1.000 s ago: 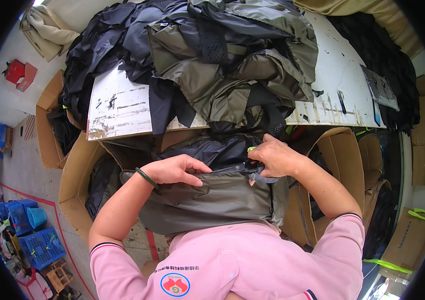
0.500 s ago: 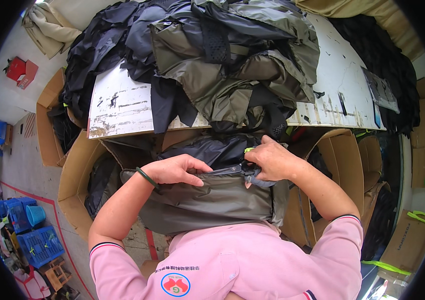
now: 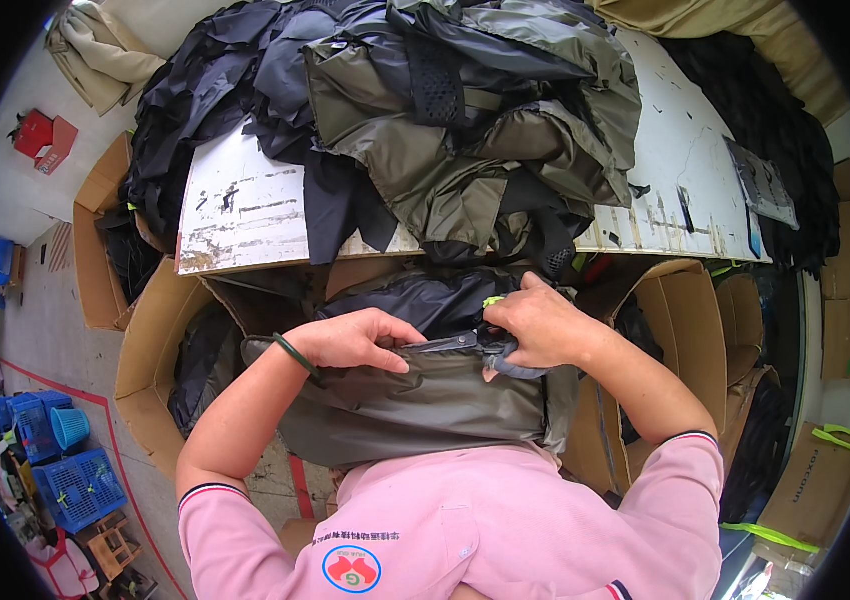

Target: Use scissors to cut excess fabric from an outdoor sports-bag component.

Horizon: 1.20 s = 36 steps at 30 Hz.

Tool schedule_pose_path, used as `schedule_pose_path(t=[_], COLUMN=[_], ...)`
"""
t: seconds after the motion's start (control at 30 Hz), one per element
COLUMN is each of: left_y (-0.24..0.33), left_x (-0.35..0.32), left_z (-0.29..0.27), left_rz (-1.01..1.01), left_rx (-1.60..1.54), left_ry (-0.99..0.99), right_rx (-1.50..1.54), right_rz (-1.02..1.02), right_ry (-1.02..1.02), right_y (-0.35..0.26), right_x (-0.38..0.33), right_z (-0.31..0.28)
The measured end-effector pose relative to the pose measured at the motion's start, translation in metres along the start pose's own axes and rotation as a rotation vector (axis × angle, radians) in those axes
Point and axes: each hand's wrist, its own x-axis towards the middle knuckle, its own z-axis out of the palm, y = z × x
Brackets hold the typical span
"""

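Observation:
Across my lap lies a shiny olive-grey fabric piece, with black fabric bunched behind it. My right hand is closed round the handles of a pair of scissors; the blades point left along the fabric's upper edge. A scrap of yellow-green shows by the right fingers. My left hand pinches that edge near the blade tips, thumb in front and fingers behind. The fingers hide the very ends of the blades.
Ahead stands a white worn tabletop heaped with black and olive fabric pieces. Open cardboard boxes flank me, one at the left and one at the right. Blue plastic baskets sit on the floor far left.
The scissors and my right hand have shifted very slightly left. The blades look a little closer to my left fingers, which have hardly moved.

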Motion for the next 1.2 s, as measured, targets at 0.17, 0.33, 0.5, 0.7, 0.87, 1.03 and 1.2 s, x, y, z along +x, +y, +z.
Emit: schedule_pose_path(t=[0.17,0.33,0.5,0.7,0.87,1.03,1.2], left_y=[0.002,-0.002,0.004,0.003,0.002,0.005,0.014], left_x=[-0.001,0.0,-0.001,-0.001,-0.002,-0.005,-0.013], left_z=[0.001,0.001,0.001,0.001,0.0,0.002,-0.001], left_rz=[-0.007,0.021,-0.012,0.018,-0.005,0.008,-0.038], left_rx=[0.009,0.006,0.019,0.042,0.064,0.073,0.28], left_ry=[-0.003,-0.003,-0.008,0.005,-0.002,0.015,0.036], right_rx=[-0.016,-0.054,-0.028,-0.06,-0.071,-0.072,-0.036], right_rz=[0.007,0.026,-0.011,-0.007,-0.008,0.033,0.058], right_ry=[-0.019,-0.043,0.04,0.018,0.018,-0.062,-0.074], right_y=[0.0,0.003,0.002,-0.006,-0.004,-0.005,-0.001], right_x=[0.001,0.0,-0.001,0.007,0.009,0.011,0.008], right_z=[0.002,0.006,0.0,-0.005,0.001,0.005,0.016])
